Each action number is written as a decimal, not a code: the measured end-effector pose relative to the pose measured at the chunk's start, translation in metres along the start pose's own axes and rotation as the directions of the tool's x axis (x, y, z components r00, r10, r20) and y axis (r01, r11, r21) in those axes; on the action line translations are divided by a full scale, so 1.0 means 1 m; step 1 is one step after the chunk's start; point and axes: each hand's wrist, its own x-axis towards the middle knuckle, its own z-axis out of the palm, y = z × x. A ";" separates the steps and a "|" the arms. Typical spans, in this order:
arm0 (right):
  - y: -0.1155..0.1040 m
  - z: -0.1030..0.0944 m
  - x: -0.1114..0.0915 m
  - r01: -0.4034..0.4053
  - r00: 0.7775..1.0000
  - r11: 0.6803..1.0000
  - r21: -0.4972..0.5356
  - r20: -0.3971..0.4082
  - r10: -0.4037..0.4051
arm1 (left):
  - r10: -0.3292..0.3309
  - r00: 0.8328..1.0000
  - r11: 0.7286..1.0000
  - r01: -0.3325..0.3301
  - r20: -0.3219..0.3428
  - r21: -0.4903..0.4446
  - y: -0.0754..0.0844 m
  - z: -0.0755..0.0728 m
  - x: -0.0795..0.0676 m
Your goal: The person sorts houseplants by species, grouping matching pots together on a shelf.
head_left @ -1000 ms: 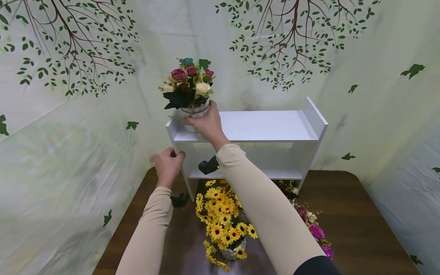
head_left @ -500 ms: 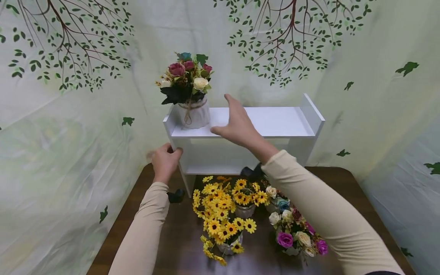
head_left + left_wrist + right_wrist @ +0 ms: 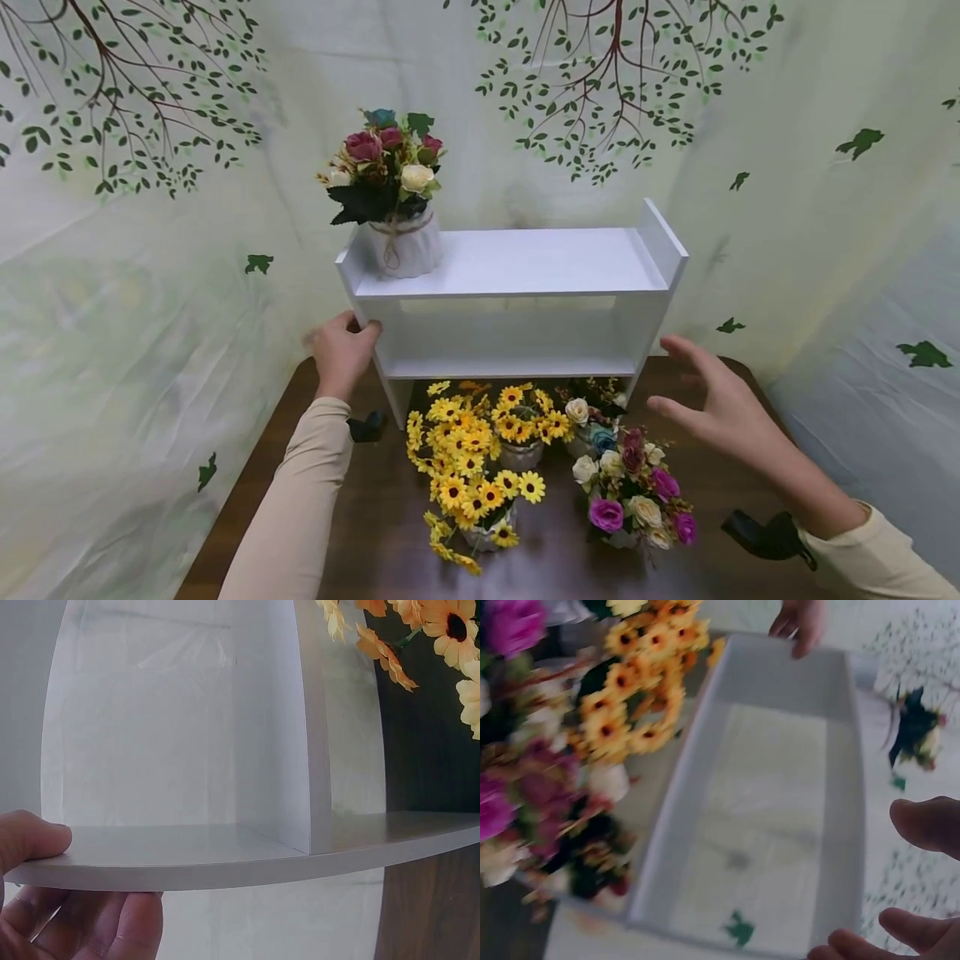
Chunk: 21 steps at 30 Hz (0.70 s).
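My left hand (image 3: 341,354) grips the left side panel of a white two-tier shelf (image 3: 510,262). In the left wrist view the thumb (image 3: 34,841) lies on one face of the panel and the curled fingers (image 3: 139,922) on the other. A potted bouquet (image 3: 405,242) of dark pink, cream and teal flowers stands upright at the left end of the top tier, in a white pot tied with twine. To the right of the shelf, my right hand (image 3: 731,408) hangs above the table with thumb and fingers spread, holding nothing.
Pots of yellow daisies (image 3: 468,492) stand on the brown table (image 3: 555,567) before the shelf. Right of them are pots of mixed roses (image 3: 633,492), some magenta and cream. A leaf-printed curtain (image 3: 450,50) hangs behind. Dark wrist devices (image 3: 768,533) hang by each forearm.
My right hand has let go of the bouquet's pot on the top tier and swung right and down past the shelf. My left hand keeps its grip on the panel. The view has shifted slightly.
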 end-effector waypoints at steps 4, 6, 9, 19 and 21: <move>0.032 -0.004 -0.022 -0.074 0.997 0.997 0.007 -0.022 0.074 | 0.002 1.000 1.000 -0.002 -0.005 0.009 0.000 0.000 0.000; 0.045 -0.002 -0.033 -0.128 0.992 0.991 0.029 -0.008 0.128 | -0.001 1.000 1.000 0.001 0.001 0.010 0.000 0.000 0.000; 0.067 0.007 -0.051 -0.242 0.970 0.968 0.067 0.035 0.240 | -0.007 1.000 1.000 0.007 0.006 0.009 0.001 0.001 0.000; 0.133 0.065 -0.095 -0.503 0.860 0.857 0.115 0.161 0.483 | 0.002 1.000 1.000 -0.002 -0.014 0.006 0.002 0.002 0.000; 0.141 0.076 -0.099 -0.523 0.846 0.847 0.098 0.176 0.502 | -0.003 1.000 1.000 0.003 -0.011 0.011 0.002 0.002 0.000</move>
